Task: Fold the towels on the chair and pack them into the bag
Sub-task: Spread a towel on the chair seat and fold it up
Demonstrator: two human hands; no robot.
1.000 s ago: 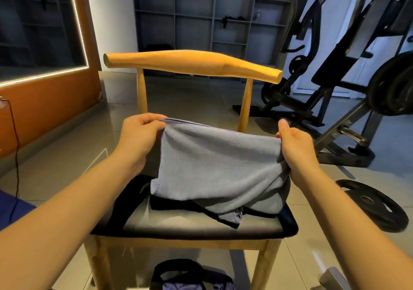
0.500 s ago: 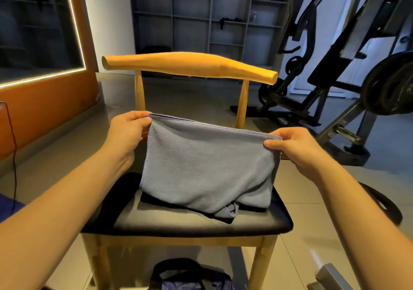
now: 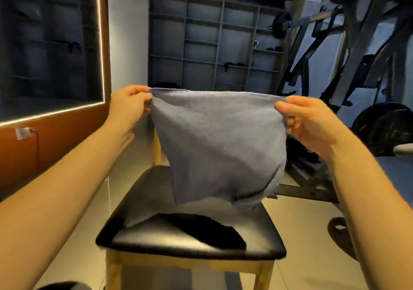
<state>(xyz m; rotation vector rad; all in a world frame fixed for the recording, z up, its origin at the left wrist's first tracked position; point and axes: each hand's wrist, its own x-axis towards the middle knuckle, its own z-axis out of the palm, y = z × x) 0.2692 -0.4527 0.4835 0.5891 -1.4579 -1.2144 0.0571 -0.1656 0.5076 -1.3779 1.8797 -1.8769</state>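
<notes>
fingers (image 3: pixel 139 98) of the left hand (image 3: pixel 128 106) pinch one top corner of the grey towel (image 3: pixel 219 144), at centre left of the frame. the right hand (image 3: pixel 310 122), at centre right, pinches the other top corner between thumb and curled fingers. both hands are level and well apart, so the top edge runs nearly taut between them. that looks deliberate: held by two corners, the cloth hangs open and its creases drop out, which gives a square start for a fold.

the towel fills the middle of the frame and hides most of the chair back. its lower end is not clear of the chair (image 3: pixel 154 242). it bunches on the black seat in the lower centre, lying partly over a dark cloth (image 3: pixel 201 229) that rests there. that cloth may be another towel waiting its turn, though i cannot tell.

the seat serves as the working surface, so i judge the fold is only starting and packing is some way off. the bag is not plainly in view; a dark rounded shape (image 3: pixel 64 286) at the bottom left edge is too cut off to name. the next move likely calls for bringing the two corners together, or laying the towel flat on the seat.
</notes>
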